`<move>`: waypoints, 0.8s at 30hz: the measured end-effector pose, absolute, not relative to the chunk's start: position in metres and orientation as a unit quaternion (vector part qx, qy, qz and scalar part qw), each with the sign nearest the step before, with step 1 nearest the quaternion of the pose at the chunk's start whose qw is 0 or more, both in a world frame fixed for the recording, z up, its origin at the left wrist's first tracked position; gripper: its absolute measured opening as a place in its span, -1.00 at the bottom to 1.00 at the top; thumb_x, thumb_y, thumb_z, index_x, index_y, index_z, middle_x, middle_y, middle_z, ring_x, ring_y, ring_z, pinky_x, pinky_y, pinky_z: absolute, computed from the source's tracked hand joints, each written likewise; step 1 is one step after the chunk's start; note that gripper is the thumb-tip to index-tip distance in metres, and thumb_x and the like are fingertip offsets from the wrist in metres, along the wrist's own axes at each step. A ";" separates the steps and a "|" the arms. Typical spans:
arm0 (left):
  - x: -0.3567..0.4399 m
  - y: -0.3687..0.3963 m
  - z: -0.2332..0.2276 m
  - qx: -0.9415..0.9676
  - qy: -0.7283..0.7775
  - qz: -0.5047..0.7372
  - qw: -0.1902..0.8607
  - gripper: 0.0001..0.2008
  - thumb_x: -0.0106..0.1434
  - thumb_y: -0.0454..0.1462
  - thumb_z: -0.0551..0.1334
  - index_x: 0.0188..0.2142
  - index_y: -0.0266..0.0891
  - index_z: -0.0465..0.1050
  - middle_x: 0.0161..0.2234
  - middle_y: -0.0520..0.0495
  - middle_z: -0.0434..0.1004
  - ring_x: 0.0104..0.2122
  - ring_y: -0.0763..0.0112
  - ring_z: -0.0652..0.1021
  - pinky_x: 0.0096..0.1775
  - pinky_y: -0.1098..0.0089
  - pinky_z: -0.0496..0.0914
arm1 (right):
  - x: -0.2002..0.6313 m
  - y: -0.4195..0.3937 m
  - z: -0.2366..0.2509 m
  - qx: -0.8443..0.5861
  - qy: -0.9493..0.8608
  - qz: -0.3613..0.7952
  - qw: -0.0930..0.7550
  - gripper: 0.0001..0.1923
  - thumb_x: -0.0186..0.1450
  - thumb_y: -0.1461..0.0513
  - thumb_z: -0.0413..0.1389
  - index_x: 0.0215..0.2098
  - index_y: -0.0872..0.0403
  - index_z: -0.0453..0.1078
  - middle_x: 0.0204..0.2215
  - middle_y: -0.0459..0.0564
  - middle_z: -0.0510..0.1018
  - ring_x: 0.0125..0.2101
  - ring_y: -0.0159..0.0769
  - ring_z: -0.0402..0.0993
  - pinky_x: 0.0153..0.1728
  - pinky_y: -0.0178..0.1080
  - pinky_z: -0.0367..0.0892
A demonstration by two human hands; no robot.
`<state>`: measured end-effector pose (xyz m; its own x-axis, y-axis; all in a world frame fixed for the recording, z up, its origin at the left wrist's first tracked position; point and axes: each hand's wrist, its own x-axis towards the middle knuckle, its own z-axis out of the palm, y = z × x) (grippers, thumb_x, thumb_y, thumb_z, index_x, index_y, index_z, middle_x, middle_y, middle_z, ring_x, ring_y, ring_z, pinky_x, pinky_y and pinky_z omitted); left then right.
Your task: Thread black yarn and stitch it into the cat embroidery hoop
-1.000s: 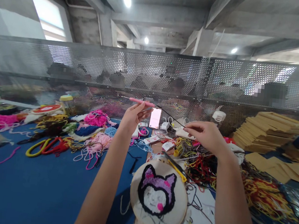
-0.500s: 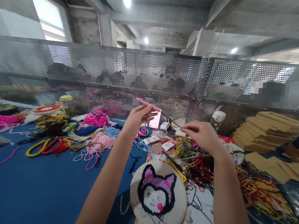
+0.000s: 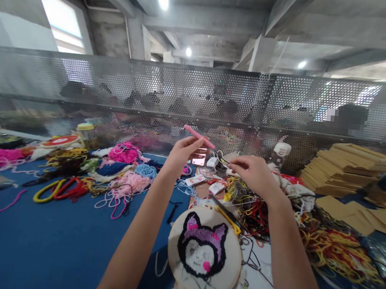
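My left hand [image 3: 185, 152] is closed round a slim pink punch needle [image 3: 197, 135], raised above the table and tilted down to the right. My right hand [image 3: 250, 170] pinches a dark strand of yarn [image 3: 223, 160] a short way to the right of the tool's lower end. Below both hands lies a round embroidery hoop [image 3: 232, 277] with cream cloth. On it is a tufted cat-eared head in black, purple, white and pink. Whether the strand joins the tool cannot be made out.
A lit phone [image 3: 199, 159] stands behind my left hand. Red and yellow scissors [image 3: 67, 189] and pink yarn [image 3: 130, 184] lie left. Tangled yarn [image 3: 330, 251], a stack of brown envelopes [image 3: 345, 172] and a white-capped bottle [image 3: 282, 151] are right. A perforated metal screen [image 3: 172, 82] spans the back.
My right hand has moved left, closer to the punch needle, and the dark strand between the hands looks shorter. My left hand and the tool have shifted slightly right.
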<state>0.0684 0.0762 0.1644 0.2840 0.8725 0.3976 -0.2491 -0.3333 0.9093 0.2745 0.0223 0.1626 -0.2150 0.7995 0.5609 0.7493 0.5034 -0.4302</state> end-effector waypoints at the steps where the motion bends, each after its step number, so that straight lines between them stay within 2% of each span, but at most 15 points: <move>1: 0.069 0.076 0.165 0.612 0.256 0.542 0.516 -0.72 0.13 -0.14 0.23 -0.22 -0.26 0.48 -0.29 -0.13 0.57 -0.31 0.36 0.56 -0.31 0.44 0.40 | 0.274 0.022 0.163 -0.497 -0.778 0.035 0.382 -0.83 0.19 0.20 0.06 -0.43 0.06 0.48 -0.45 -0.05 0.56 -0.42 -0.30 0.43 -0.37 -0.28 0.27; 6: 0.064 0.074 0.168 0.635 0.247 0.527 0.508 -0.73 0.14 -0.14 0.22 -0.22 -0.25 0.48 -0.25 -0.13 0.56 -0.28 0.36 0.55 -0.29 0.44 0.40 | 0.277 0.021 0.164 -0.491 -0.770 0.049 0.405 -0.83 0.19 0.20 0.06 -0.44 0.06 0.47 -0.45 -0.06 0.56 -0.41 -0.30 0.43 -0.35 -0.27 0.27; 13: 0.058 0.075 0.170 0.649 0.212 0.509 0.524 -0.75 0.15 -0.17 0.22 -0.20 -0.23 0.47 -0.23 -0.12 0.56 -0.26 0.37 0.55 -0.26 0.44 0.41 | 0.282 0.020 0.167 -0.458 -0.764 0.153 0.428 -0.85 0.16 0.18 0.10 -0.43 0.07 0.48 -0.47 -0.06 0.56 -0.43 -0.31 0.44 -0.37 -0.28 0.30; 17: 0.058 0.077 0.168 0.643 0.222 0.510 0.526 -0.72 0.16 -0.16 0.20 -0.16 -0.23 0.45 -0.20 -0.13 0.55 -0.24 0.35 0.55 -0.27 0.42 0.41 | 0.282 0.019 0.168 -0.465 -0.761 0.140 0.430 -0.85 0.15 0.18 0.11 -0.45 0.07 0.48 -0.49 -0.06 0.56 -0.45 -0.32 0.43 -0.39 -0.28 0.29; 24: 0.059 0.072 0.171 0.666 0.224 0.505 0.501 -0.73 0.16 -0.14 0.20 -0.21 -0.24 0.47 -0.22 -0.14 0.55 -0.25 0.34 0.54 -0.27 0.42 0.42 | 0.281 0.017 0.169 -0.467 -0.767 0.124 0.423 -0.88 0.16 0.21 0.11 -0.45 0.06 0.48 -0.45 -0.07 0.57 -0.43 -0.33 0.44 -0.36 -0.28 0.30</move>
